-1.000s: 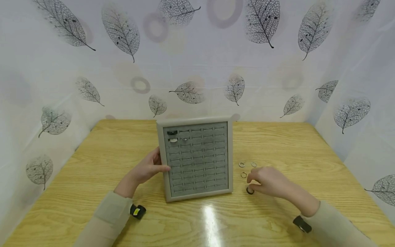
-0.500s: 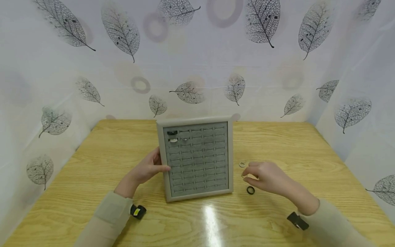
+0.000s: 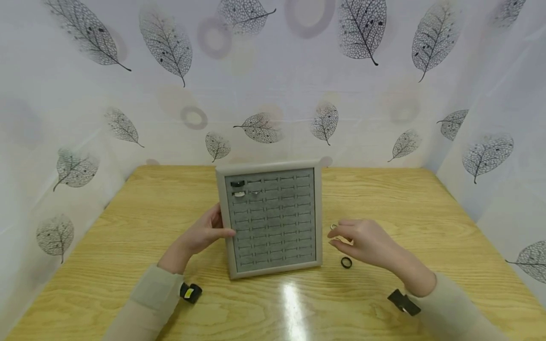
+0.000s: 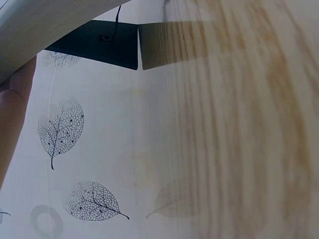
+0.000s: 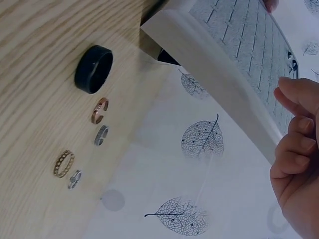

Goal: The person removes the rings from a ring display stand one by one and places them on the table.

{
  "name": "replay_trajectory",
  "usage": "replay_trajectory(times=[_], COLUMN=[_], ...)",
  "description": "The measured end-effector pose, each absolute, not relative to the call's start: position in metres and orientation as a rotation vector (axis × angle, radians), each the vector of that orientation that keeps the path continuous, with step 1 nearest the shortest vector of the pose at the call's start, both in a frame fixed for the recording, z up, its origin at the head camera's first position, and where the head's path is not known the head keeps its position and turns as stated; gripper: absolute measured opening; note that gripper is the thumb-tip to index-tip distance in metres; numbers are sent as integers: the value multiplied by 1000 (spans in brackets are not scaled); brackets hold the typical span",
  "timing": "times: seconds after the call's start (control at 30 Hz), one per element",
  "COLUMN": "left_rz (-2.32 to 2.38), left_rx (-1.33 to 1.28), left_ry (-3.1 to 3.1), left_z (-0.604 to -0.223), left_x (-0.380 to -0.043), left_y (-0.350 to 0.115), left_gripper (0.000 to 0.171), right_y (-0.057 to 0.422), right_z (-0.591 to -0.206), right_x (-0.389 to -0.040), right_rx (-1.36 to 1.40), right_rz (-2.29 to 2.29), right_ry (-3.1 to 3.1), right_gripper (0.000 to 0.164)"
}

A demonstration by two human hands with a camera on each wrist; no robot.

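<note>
A grey ring display board (image 3: 273, 218) with a pale frame stands tilted on the table. My left hand (image 3: 202, 234) grips its left edge, thumb on the front and fingers behind. Three rings sit in its upper left slots, one of them a black ring (image 3: 237, 183). Just right of the board is my right hand (image 3: 367, 241), thumb and index fingertips drawn near each other; I cannot tell whether anything is between them. A black ring (image 5: 93, 69), a rose-gold ring (image 5: 99, 110), a gold ring (image 5: 64, 164) and two silver rings, one nearer (image 5: 101, 135), lie on the table.
The wooden table (image 3: 149, 203) reaches back to a white curtain (image 3: 273, 85) printed with leaves, which also hangs at both sides. Behind the board a dark support flap (image 4: 109, 47) shows in the left wrist view.
My right hand has moved left and slightly away from me, from beside the black ring toward the board's right edge. My left hand and the board have stayed still.
</note>
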State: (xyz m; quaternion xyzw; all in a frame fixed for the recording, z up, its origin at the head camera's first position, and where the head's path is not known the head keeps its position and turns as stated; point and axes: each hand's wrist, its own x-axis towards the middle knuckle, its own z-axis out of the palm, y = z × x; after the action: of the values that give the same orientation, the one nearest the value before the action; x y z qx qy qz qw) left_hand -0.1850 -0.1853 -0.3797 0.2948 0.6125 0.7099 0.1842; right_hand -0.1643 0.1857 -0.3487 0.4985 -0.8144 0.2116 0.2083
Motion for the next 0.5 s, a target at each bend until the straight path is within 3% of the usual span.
replay_trajectory(times=[0.5], left_rz=[2001], left_rx=[837], left_ry=[1730], left_z=[-380], left_x=[-185], left_y=[-185], left_gripper=[77], right_y=[156], right_z=[-333], right_x=[-169], right_rx=[1439], right_rz=[669], right_ry=[-2078], right_gripper=[25])
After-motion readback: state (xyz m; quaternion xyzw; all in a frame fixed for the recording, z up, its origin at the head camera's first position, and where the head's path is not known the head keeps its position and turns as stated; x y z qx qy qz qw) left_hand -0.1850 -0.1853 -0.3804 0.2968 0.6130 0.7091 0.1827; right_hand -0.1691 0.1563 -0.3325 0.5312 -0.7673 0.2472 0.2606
